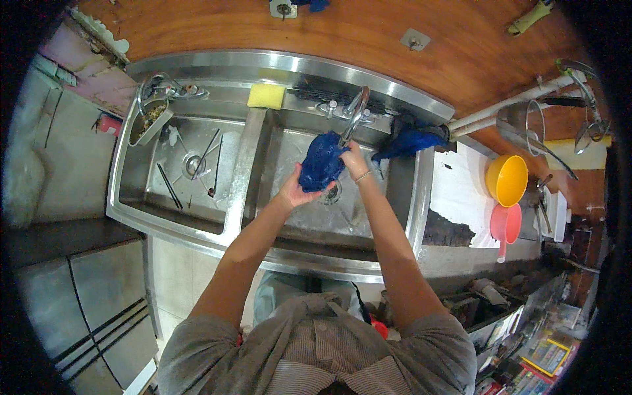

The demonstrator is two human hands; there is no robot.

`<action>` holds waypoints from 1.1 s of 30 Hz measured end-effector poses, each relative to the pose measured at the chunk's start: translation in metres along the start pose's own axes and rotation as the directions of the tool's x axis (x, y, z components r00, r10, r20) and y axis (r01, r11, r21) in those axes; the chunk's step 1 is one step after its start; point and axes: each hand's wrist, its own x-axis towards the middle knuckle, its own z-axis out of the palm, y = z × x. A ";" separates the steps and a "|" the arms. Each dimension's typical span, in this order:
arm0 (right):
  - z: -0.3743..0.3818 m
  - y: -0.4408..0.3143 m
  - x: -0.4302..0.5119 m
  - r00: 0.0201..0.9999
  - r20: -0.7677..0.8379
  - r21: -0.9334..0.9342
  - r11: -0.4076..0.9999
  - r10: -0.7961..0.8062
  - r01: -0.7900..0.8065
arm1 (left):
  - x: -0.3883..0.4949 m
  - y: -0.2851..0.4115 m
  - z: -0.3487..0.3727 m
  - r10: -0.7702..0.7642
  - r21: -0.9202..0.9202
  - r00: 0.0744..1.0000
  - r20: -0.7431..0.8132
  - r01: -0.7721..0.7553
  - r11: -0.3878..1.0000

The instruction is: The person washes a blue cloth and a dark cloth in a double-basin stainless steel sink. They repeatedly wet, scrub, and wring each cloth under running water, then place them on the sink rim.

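Observation:
A wet-looking blue cloth (321,163) is bunched up above the right basin (306,217) of a stainless steel double sink. My left hand (300,191) cups it from below and from the left, palm upward. At its upper right edge, my right hand (352,159) grips it close to the mouth of the curved chrome faucet (359,111). Whether water is running cannot be made out. The basin's drain (330,193) is partly hidden behind the cloth and left hand. A second dark blue cloth (410,140) drapes over the basin's back right corner.
A yellow sponge (266,96) rests on the back ledge between the basins. The left basin holds several chopsticks (169,186) and a strainer of food scraps (150,123). On the right counter are a yellow bowl (507,180) and a pink dipper (506,224). Utensils hang at upper right.

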 end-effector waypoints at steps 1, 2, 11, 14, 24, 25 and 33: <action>0.000 -0.001 -0.002 0.995 0.087 0.093 0.995 -0.055 0.046 | 0.000 -0.002 0.000 -0.030 -0.006 0.996 -0.082 0.030 1.000; 0.000 -0.002 -0.001 0.989 0.129 0.173 0.984 -0.074 0.051 | -0.001 -0.005 -0.001 -0.084 -0.018 0.986 -0.147 0.082 0.996; 0.017 0.010 -0.010 0.990 0.098 0.630 0.764 0.101 -0.140 | -0.011 -0.014 0.046 0.025 0.726 0.899 -0.437 0.336 0.600; 0.021 0.021 -0.006 0.978 0.028 0.637 0.751 0.207 -0.177 | -0.011 -0.020 0.054 0.167 0.858 0.888 -0.429 0.343 0.382; 0.025 0.052 0.025 0.909 -0.284 0.486 0.863 0.304 -0.137 | 0.021 -0.018 0.021 0.709 0.884 0.678 -0.197 0.435 -0.171; 0.025 0.054 0.029 0.895 -0.317 0.450 0.881 0.313 -0.149 | 0.024 -0.016 0.017 0.706 0.851 0.665 -0.245 0.496 -0.172; -0.011 0.037 0.017 0.876 0.153 0.521 0.716 0.457 -0.464 | 0.016 -0.012 0.025 0.796 0.962 0.578 0.179 0.065 -0.263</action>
